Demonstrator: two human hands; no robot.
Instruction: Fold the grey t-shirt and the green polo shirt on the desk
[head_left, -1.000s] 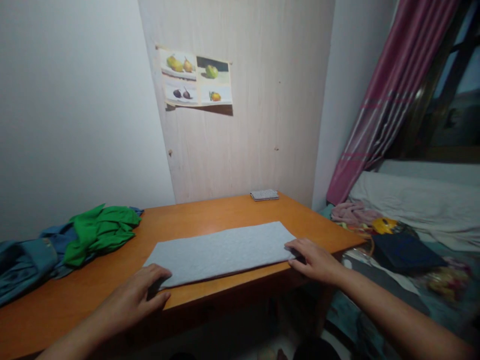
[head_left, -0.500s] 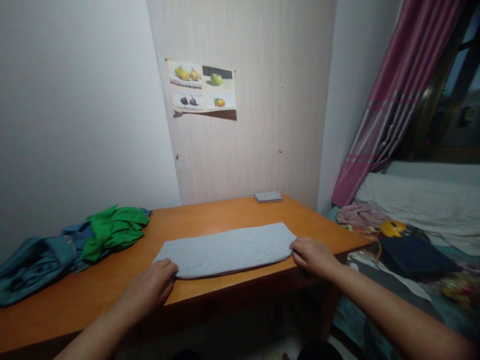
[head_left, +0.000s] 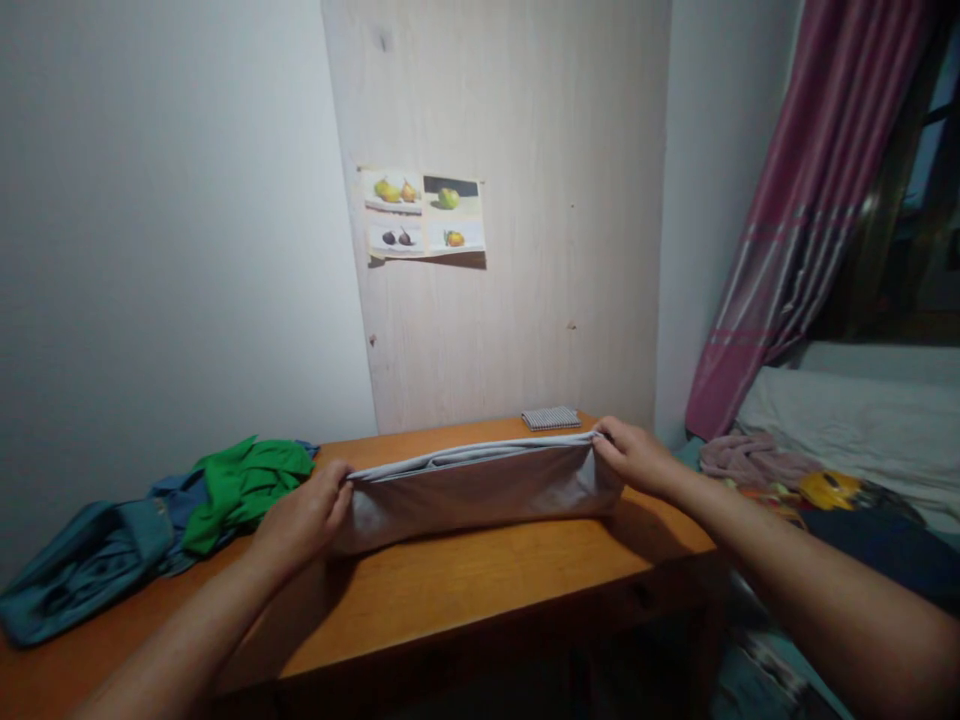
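A folded light grey cloth (head_left: 472, 495), its exact kind not clear, stands tilted up on the orange-brown table (head_left: 450, 580). My left hand (head_left: 311, 505) pinches its near left corner, and my right hand (head_left: 630, 455) pinches the right corner. Between the two hands the raised edge is stretched nearly straight, with several layers showing along it. The cloth's shaded underside faces me, and its lower edge rests on the tabletop. The fingertips under the cloth are partly hidden.
A green garment (head_left: 244, 485) and a blue-teal garment (head_left: 97, 565) lie heaped at the table's left. A small checked folded cloth (head_left: 551, 418) sits at the back edge. Right of the table, a bed holds a pink cloth (head_left: 754, 458) and a dark blue item (head_left: 885, 545).
Both hands have lifted the grey cloth's near edge off the table, so it has gone from lying flat to standing tilted. The camera view has shifted slightly.
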